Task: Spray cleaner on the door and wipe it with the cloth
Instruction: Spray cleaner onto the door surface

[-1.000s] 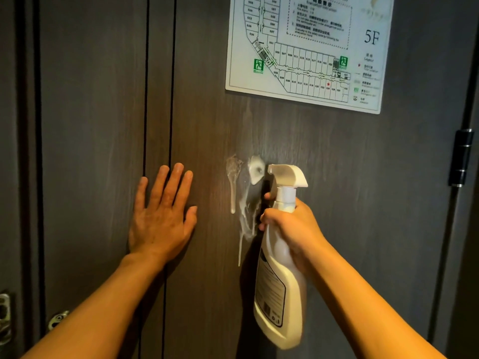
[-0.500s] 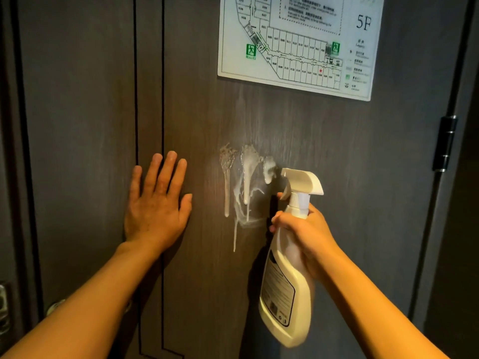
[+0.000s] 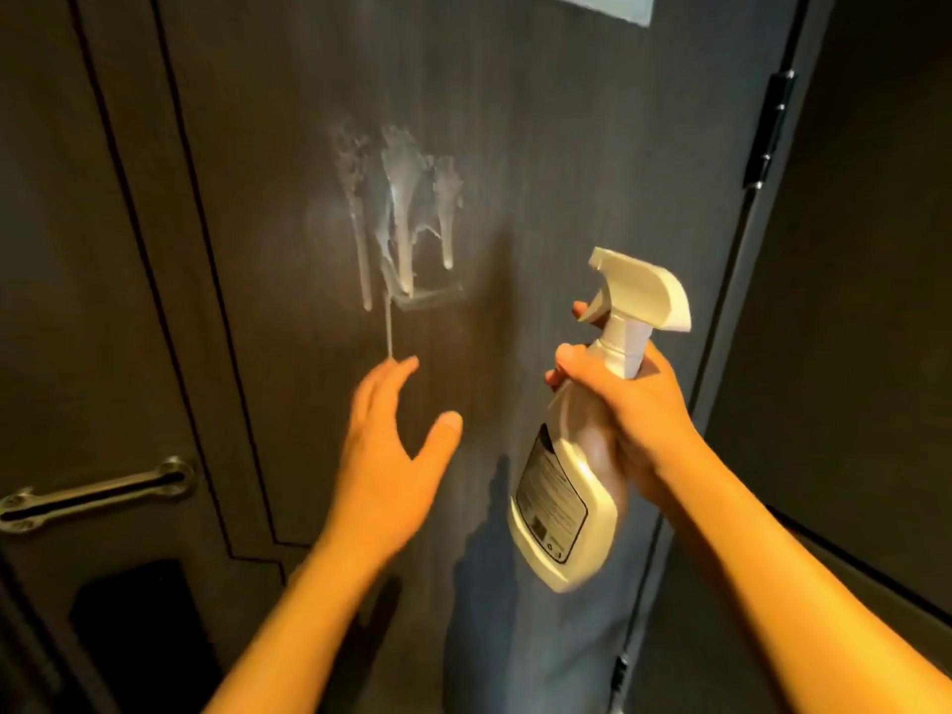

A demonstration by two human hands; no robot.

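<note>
The dark wood-grain door (image 3: 566, 146) fills the view. White foam cleaner (image 3: 402, 208) runs down it in several drips at the upper middle. My right hand (image 3: 628, 409) grips the neck of a white spray bottle (image 3: 572, 487), nozzle pointing left, held a little off the door to the right of the foam. My left hand (image 3: 391, 450) is off the door just below the drips, fingers spread and holding nothing. No cloth is in view.
A metal door latch (image 3: 98, 492) sits at the lower left on the neighbouring panel. Black hinges (image 3: 770, 126) line the door's right edge, beside a dark wall. The bottom corner of a floor-plan sign (image 3: 608, 5) shows at the top.
My left hand has lifted off the door and moved right and down, below the foam. The bottle has drawn back to the right. The view has tilted down, and the foam has dripped further.
</note>
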